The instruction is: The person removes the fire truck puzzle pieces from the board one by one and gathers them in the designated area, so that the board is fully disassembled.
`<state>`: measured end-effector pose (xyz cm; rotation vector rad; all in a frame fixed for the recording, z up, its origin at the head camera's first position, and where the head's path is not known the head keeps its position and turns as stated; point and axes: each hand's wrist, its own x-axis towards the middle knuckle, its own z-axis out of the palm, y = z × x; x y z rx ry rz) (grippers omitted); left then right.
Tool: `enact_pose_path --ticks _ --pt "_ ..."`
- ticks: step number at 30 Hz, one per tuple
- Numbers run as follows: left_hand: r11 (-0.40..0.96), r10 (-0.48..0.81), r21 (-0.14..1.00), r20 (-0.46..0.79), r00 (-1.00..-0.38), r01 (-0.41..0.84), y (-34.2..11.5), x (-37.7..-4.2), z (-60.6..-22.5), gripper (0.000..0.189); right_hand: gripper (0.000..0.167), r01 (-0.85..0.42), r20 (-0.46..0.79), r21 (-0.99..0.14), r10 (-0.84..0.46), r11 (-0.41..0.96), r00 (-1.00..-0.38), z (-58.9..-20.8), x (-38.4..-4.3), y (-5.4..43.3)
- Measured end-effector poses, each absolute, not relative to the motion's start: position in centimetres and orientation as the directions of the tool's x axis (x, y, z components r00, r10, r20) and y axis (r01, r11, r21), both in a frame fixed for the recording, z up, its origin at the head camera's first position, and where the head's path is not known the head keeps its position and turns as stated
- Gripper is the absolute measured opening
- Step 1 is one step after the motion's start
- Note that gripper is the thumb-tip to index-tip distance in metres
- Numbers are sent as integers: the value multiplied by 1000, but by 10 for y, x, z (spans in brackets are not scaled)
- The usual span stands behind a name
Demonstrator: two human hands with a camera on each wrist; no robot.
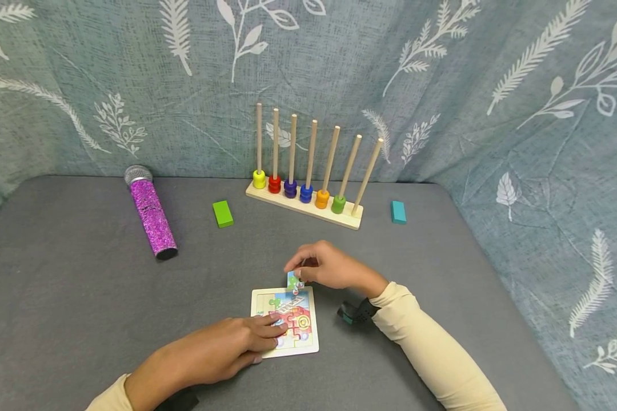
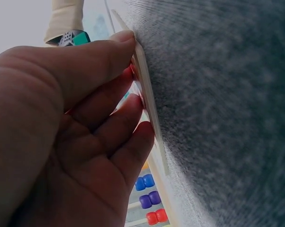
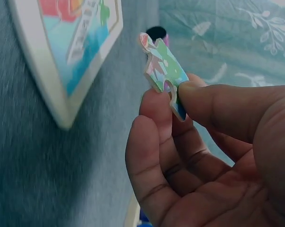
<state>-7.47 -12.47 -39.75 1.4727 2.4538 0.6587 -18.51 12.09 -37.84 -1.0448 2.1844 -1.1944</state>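
Note:
A small square jigsaw puzzle with a pale wooden frame [image 1: 316, 337] lies on the grey table, its picture showing red, blue and green parts. My left hand [image 1: 231, 345] rests on its left side, fingers extended over the pieces. In the left wrist view the thumb [image 2: 120, 42] touches the board's edge. My right hand [image 1: 329, 265] is above the puzzle's far edge and pinches a loose jigsaw piece [image 3: 167, 68] between thumb and fingers. The piece is green and light blue with a rounded tab, held up apart from the board in the right wrist view.
Behind the puzzle stands a wooden peg rack [image 1: 308, 214] with coloured beads on upright rods. A purple glittery microphone [image 1: 154, 220] and a green block [image 1: 223, 214] lie to the left; a teal block [image 1: 398, 212] is at right. A patterned curtain [image 1: 185, 114] hangs behind.

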Motion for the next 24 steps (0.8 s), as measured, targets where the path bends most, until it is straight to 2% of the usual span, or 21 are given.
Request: enact_pose_path --ticks 8,24 --pt "416 873 480 26 -487 772 -124 -74 -397 34 19 -394 -16 -840 -743 373 -669 -378 -194 137" --pt "391 875 462 82 -477 796 -126 -73 -397 34 21 -356 -53 -814 -669 459 -741 -388 -221 155"
